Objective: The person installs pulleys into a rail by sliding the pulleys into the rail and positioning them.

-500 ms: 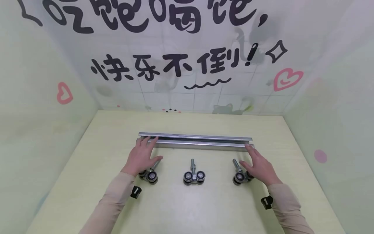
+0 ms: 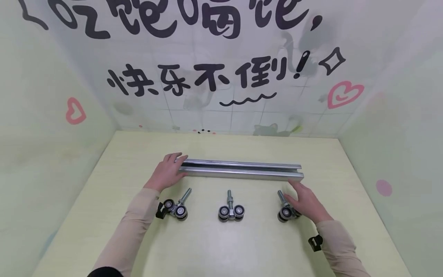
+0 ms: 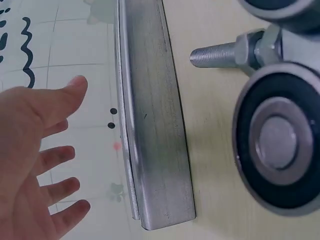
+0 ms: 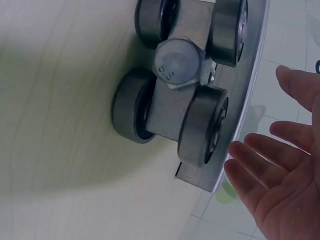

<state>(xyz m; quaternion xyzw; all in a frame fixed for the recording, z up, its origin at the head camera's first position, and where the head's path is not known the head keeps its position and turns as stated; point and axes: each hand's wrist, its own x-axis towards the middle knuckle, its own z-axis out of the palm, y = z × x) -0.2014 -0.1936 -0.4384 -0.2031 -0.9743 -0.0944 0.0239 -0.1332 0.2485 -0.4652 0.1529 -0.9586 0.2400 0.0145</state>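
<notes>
In my head view, the rail (image 2: 238,175) lies on the bench (image 2: 221,246), just above the centre of the frame. It runs across the frame, with its slot facing up. I read the left hand (image 2: 166,172) at the left end of the rail, covering that end. Its fingers are apart from the thumb: the fingers reach over the rail's far edge and the thumb lies along its near side. The left wrist view also shows a wide gap between thumb and fingers. I cannot confirm contact with the rail.

I read the right hand (image 2: 308,200) below the rail's right end, fingertips beside the near edge. In the right wrist view, its thumb and fingers are apart and slightly bent; contact cannot be confirmed here either.

Below the rail, three rollers rest on the bench in a row. The left roller (image 2: 180,211) points its bolt to the upper right, near the left hand. The middle roller (image 2: 231,212) points its bolt straight up the frame. The right roller (image 2: 285,212) points its bolt to the upper left and is partly covered by the right hand. In the right wrist view it shows four wheels around a hexagonal bolt head.

The wall (image 2: 194,119) behind carries black lettering (image 2: 212,82).
</notes>
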